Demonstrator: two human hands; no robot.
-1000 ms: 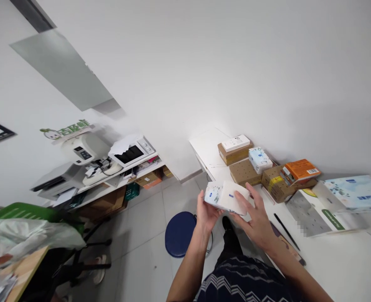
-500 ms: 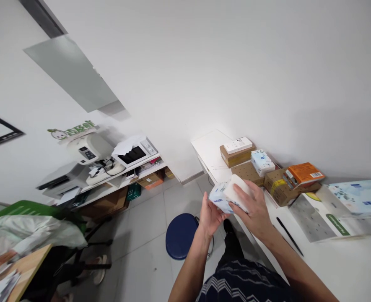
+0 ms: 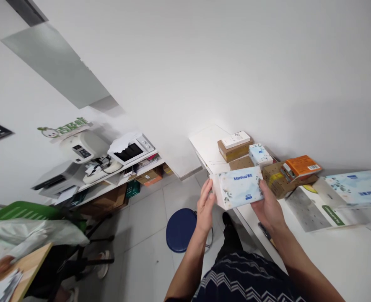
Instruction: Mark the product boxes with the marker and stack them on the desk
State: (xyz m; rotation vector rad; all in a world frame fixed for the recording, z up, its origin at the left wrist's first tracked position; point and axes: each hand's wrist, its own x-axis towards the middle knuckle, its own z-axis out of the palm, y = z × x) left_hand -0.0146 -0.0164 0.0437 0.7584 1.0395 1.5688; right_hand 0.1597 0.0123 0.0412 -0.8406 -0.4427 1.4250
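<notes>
1. A person holds a tissue pack [image 3: 238,187] in the air between both hands, printed face toward the camera, above the near edge of a white desk [image 3: 345,260].
2. The left hand [image 3: 205,206] presses flat on the pack's left end; the right hand [image 3: 268,205] clasps its right end from below.
3. The pack appears sealed; no tissue is drawn and it is not yet set down.
4. Cardboard boxes [image 3: 235,150], a second tissue pack [image 3: 260,155] and an orange box [image 3: 301,165] line the wall beyond.
</notes>
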